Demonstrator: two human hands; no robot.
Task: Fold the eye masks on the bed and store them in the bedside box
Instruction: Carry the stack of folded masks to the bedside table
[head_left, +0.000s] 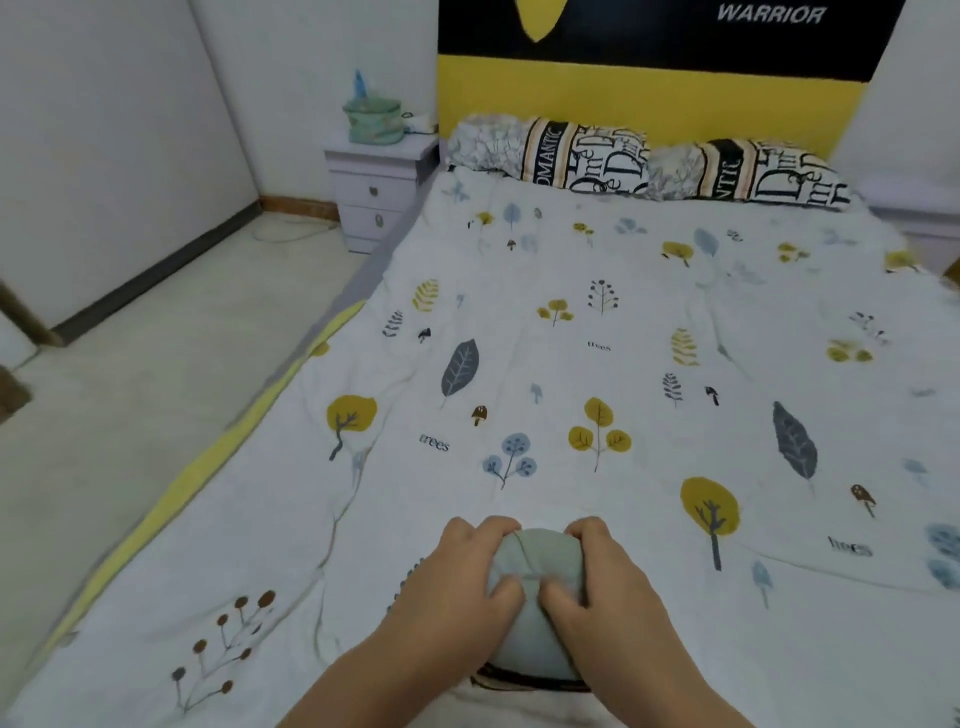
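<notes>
A pale grey-green eye mask (537, 558) is held just above the near part of the bed (597, 353), folded into a rounded pad. My left hand (457, 582) grips its left side and my right hand (608, 587) grips its right side, thumbs pressed on top near the middle. A dark band (524, 678) shows under the mask's lower edge. The green bedside box (375, 120) stands on the white nightstand (376, 187) at the far left of the bed, well away from both hands.
Two patterned pillows (644, 161) lie along the yellow and black headboard (649, 98). A blue bottle (359, 83) stands behind the box. Bare floor (130, 389) runs along the bed's left side up to the white walls.
</notes>
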